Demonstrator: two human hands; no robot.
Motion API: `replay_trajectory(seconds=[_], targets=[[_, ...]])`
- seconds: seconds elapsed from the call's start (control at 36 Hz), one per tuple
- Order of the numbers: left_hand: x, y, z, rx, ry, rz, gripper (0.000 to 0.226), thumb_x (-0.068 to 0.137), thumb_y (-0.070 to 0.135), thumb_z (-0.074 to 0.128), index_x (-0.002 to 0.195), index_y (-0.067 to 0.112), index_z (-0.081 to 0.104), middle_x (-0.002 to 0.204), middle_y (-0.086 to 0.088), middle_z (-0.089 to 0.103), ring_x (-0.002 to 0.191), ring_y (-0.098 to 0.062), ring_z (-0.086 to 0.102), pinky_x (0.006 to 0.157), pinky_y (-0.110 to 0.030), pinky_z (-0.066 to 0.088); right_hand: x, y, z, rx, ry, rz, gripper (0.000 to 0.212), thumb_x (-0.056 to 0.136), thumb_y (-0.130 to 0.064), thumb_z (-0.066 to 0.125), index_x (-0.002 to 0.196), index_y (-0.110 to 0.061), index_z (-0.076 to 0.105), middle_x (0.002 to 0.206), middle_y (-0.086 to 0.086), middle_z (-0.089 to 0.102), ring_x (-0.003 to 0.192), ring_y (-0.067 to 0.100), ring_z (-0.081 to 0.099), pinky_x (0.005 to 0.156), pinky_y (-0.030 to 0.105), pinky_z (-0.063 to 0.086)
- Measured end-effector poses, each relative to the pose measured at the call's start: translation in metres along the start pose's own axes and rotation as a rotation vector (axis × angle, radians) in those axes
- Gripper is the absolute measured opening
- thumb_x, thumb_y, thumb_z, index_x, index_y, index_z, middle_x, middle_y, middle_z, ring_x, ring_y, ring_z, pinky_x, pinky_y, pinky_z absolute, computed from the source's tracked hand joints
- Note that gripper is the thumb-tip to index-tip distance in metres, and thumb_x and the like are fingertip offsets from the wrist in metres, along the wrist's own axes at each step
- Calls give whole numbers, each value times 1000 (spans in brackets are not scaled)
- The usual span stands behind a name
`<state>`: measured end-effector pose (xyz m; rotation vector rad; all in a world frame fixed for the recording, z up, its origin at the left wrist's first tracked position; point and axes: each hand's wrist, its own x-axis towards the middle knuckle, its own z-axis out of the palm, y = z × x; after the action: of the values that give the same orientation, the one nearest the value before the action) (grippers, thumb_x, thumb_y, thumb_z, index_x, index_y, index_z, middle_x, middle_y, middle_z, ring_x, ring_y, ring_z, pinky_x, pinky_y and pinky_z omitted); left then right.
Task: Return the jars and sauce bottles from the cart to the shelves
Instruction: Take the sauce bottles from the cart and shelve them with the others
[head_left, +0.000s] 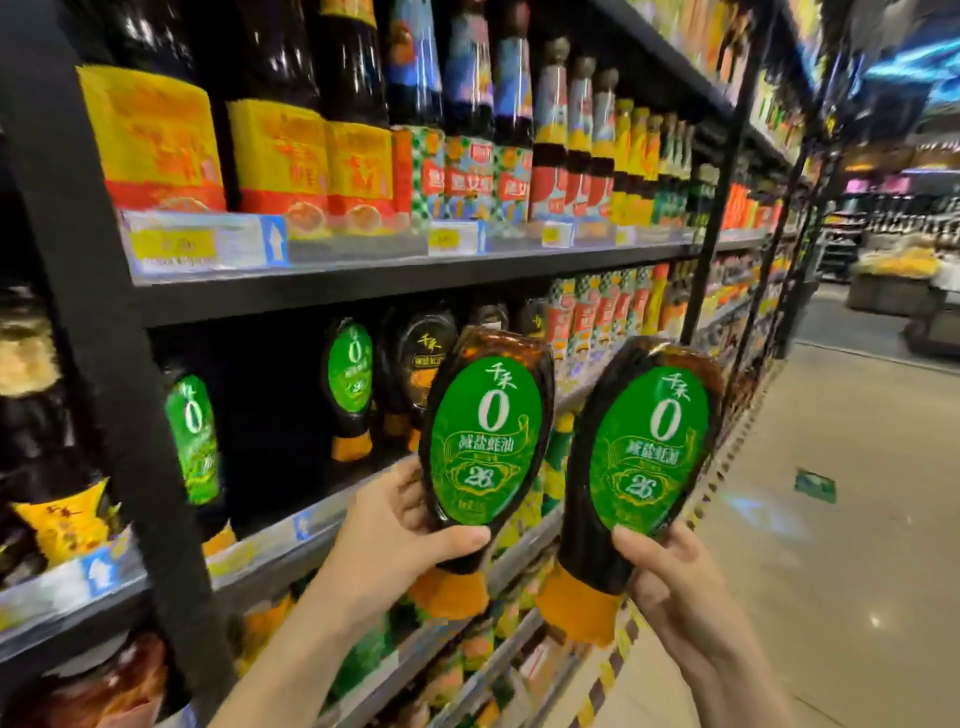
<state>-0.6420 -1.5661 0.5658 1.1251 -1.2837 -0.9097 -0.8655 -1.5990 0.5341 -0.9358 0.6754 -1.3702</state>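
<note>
Two green-labelled sauce bottles are held cap-down before the shelves, one per hand. The left hand (395, 535) grips the left bottle (483, 441) at its neck, thumb under the label. The right hand (670, 577) grips the right bottle (649, 452) likewise, just beside it. Behind, two matching bottles (350, 374) stand apart on the middle shelf (260, 551). Above, three yellow-labelled bottles (280, 150).

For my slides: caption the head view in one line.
Left hand holds left bottle, right hand holds right bottle, caps down, facing matching shelf bottles.
</note>
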Motion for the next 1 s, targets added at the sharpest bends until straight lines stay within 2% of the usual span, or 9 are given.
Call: replay_trajectory(seconds=[0.08, 0.17, 0.25, 0.33, 0.36, 0.42, 0.47, 0.61, 1.0], targets=[[23, -4, -7, 37, 74, 29, 59, 52, -1, 82, 102, 19, 59, 90, 13, 75, 86, -4, 70, 67, -12, 52, 34, 4, 10, 31, -75, -6, 73, 7, -26, 95, 74, -8, 74, 83, 11, 75, 79, 22, 72, 74, 33, 57], [35, -6, -18, 65, 147, 26, 59, 55, -7, 81, 106, 15, 60, 92, 8, 75, 86, -4, 70, 68, -12, 52, 64, 17, 16, 38, -136, 31, 40, 24, -20, 94, 57, -18, 71, 71, 6, 71, 67, 18, 70, 61, 24, 55], [41, -3, -31, 108, 197, 33, 58, 58, -5, 81, 108, 15, 60, 95, 10, 74, 88, -3, 69, 68, -11, 52, 89, 26, 30, 21, -176, 49, 70, 23, -28, 97, 83, -12, 66, 84, 17, 67, 72, 27, 66, 64, 30, 54], [43, 0, -42, 163, 254, 34, 55, 60, -7, 80, 103, 21, 60, 87, 19, 73, 84, 2, 69, 64, -8, 50, 105, 28, 50, 99, -223, 70, 56, 56, -4, 86, 105, -14, 60, 88, 6, 68, 74, 15, 69, 71, 24, 55], [43, 0, -45, 184, 274, 34, 54, 60, -7, 80, 101, 23, 60, 86, 22, 73, 82, 4, 68, 63, -7, 50, 110, 29, 57, 113, -242, 73, 62, 54, -4, 87, 108, -15, 59, 86, 3, 68, 74, 13, 69, 73, 22, 53], [43, 0, -51, 221, 314, 31, 54, 59, -3, 82, 100, 25, 60, 89, 23, 72, 83, 4, 68, 64, -7, 50, 122, 35, 67, 103, -329, 74, 83, 25, -25, 97, 100, -13, 65, 89, 5, 74, 81, 17, 71, 68, 22, 55], [42, -1, -56, 238, 354, 18, 54, 57, 2, 83, 101, 24, 61, 93, 20, 72, 85, 1, 69, 66, -9, 51, 134, 45, 73, 118, -365, 87, 88, 14, -31, 96, 94, -8, 67, 89, 6, 75, 81, 17, 72, 63, 21, 56], [36, -2, -61, 269, 457, -9, 63, 45, 24, 84, 105, 23, 63, 99, 14, 73, 91, -4, 68, 71, -15, 54, 162, 58, 90, 124, -450, 97, 87, 15, -32, 95, 91, -5, 66, 83, 5, 76, 76, 15, 72, 60, 20, 55], [18, -2, -43, 277, 602, -86, 62, 46, 19, 90, 102, 17, 64, 99, 6, 74, 91, -10, 70, 76, -17, 55, 222, 81, 121, -44, -700, 23, 70, 22, -29, 95, 82, -4, 69, 77, 9, 75, 65, 18, 70, 59, 25, 55]])
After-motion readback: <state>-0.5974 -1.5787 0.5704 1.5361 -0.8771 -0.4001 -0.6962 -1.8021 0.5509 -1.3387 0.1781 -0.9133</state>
